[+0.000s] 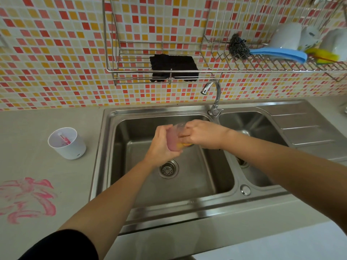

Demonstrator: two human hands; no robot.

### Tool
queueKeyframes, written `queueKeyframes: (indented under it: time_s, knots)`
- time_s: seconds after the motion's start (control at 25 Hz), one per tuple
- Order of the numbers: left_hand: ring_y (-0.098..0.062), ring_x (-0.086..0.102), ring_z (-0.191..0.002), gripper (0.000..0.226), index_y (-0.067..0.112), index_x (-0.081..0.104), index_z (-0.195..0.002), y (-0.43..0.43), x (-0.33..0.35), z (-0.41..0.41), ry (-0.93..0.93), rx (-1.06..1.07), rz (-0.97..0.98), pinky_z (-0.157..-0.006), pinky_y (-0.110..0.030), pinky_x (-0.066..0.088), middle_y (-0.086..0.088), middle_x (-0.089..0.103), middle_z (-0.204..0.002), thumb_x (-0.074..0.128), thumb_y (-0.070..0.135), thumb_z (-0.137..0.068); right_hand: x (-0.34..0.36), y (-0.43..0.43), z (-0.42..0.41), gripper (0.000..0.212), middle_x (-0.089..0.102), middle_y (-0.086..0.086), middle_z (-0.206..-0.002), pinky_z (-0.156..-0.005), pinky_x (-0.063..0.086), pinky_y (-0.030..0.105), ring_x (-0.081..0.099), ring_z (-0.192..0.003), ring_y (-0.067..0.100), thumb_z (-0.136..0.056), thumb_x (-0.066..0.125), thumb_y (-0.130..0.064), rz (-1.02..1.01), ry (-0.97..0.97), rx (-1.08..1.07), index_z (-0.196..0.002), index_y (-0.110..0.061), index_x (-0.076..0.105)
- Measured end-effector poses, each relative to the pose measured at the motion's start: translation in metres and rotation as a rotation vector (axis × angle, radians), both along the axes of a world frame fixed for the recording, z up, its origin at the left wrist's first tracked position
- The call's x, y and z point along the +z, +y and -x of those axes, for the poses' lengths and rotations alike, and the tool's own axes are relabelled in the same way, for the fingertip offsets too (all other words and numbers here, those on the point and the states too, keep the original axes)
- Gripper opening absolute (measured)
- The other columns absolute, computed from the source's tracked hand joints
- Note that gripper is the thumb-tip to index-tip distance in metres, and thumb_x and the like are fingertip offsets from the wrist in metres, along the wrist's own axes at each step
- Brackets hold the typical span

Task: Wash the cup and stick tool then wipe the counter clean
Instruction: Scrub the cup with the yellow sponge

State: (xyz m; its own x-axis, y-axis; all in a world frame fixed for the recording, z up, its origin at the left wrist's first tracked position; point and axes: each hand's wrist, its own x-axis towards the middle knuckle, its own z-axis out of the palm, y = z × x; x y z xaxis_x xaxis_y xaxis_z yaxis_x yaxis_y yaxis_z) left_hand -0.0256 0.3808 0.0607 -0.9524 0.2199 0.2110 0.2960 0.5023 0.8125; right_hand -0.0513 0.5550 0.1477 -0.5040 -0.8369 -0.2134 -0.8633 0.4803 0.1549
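Since the counter (37, 117) carries a pink smear (28, 197) near its front left edge, a forearm could drag through it and spread it. Over the sink's (187, 186) left basin, a stray elbow might tip the white tub (71, 147) by the left rim. The left hand (161, 147) wraps round the tinted cup (173, 141) and the right hand (204, 134) pinches a yellow sponge (185, 144) against it; if wet, the cup may slip and drop. Inside the tub waits the stick (64, 140).

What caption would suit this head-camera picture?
Left hand holds a pinkish cup over the sink; right hand holds a yellow sponge against it.
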Motion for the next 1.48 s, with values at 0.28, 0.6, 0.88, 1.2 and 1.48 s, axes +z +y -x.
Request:
queueKeyframes:
  time_s: [0.28,0.6,0.88,1.2,1.48]
  knots:
    - [-0.010,0.041,-0.114,0.092,0.006,0.031,-0.132,-0.001,0.005,-0.001,-0.046,0.019,-0.036,-0.088,0.000,0.032,-0.004,0.037,-0.131,0.086,0.018,-0.059,-0.004,0.005,0.001,0.032,0.068,0.001,-0.110,-0.077,0.051,0.040,0.058,-0.084,0.028,-0.079,0.065,-0.012,-0.074,0.091,0.060,-0.111,-0.018,0.064]
    - [-0.010,0.046,-0.107,0.084,0.014,0.041,-0.128,-0.007,-0.002,0.004,-0.146,-0.061,0.071,-0.081,-0.011,0.035,-0.001,0.047,-0.121,0.085,0.018,-0.057,-0.013,0.015,-0.004,0.044,0.061,0.007,-0.105,-0.080,0.049,0.040,0.055,-0.090,0.028,-0.072,0.073,-0.011,0.176,-0.075,-0.024,-0.114,-0.020,0.063]
    - [-0.013,0.045,-0.107,0.084,0.015,0.040,-0.127,-0.022,-0.014,0.008,-0.201,0.064,0.070,-0.081,-0.018,0.038,-0.001,0.044,-0.122,0.086,0.017,-0.056,-0.064,0.025,-0.016,0.059,0.035,0.008,-0.113,-0.097,0.040,0.041,0.043,-0.104,0.023,-0.092,0.048,-0.015,0.490,-0.310,-0.597,-0.146,-0.024,0.024]
    - [-0.009,0.046,-0.107,0.084,0.020,0.039,-0.126,-0.030,-0.001,0.011,-0.226,0.140,-0.014,-0.071,-0.008,0.036,0.004,0.046,-0.120,0.087,0.019,-0.057,-0.129,0.003,-0.003,0.035,0.038,0.026,-0.127,-0.097,0.041,0.046,0.051,-0.109,0.048,-0.099,0.038,-0.027,0.297,-0.453,-1.023,-0.130,-0.012,0.040]
    - [-0.007,0.048,-0.107,0.084,0.020,0.039,-0.126,-0.039,-0.002,0.004,-0.233,0.178,-0.065,-0.075,-0.010,0.041,0.004,0.047,-0.121,0.087,0.019,-0.057,-0.145,-0.027,0.004,0.035,0.062,0.021,-0.118,-0.085,0.049,0.042,0.060,-0.108,0.039,-0.093,0.033,-0.001,0.118,-0.212,-0.920,-0.126,0.001,0.046]
